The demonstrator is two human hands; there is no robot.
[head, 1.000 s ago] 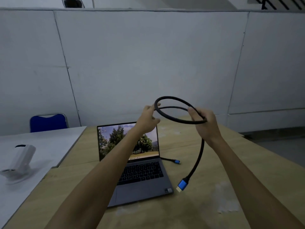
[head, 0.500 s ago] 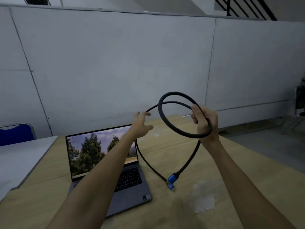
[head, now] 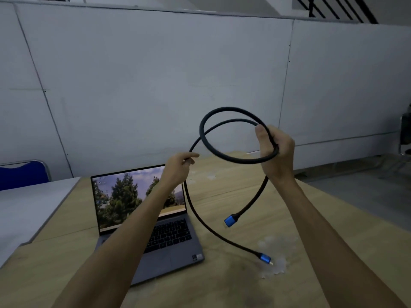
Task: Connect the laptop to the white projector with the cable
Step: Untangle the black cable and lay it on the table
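Wooden table [head: 222, 196]: raised right hand [head: 275, 150] grips looped cable [head: 213, 147]; left hand [head: 178, 167] seemingly pinches it

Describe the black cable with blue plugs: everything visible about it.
The black braided-looking cable with blue metallic plugs is partly uncoiled. The right hand grips one remaining loop, held up over the wooden table. The left hand pinches the strand running down to a plug lying on the table. The other plug dangles below the right hand, unconnected.
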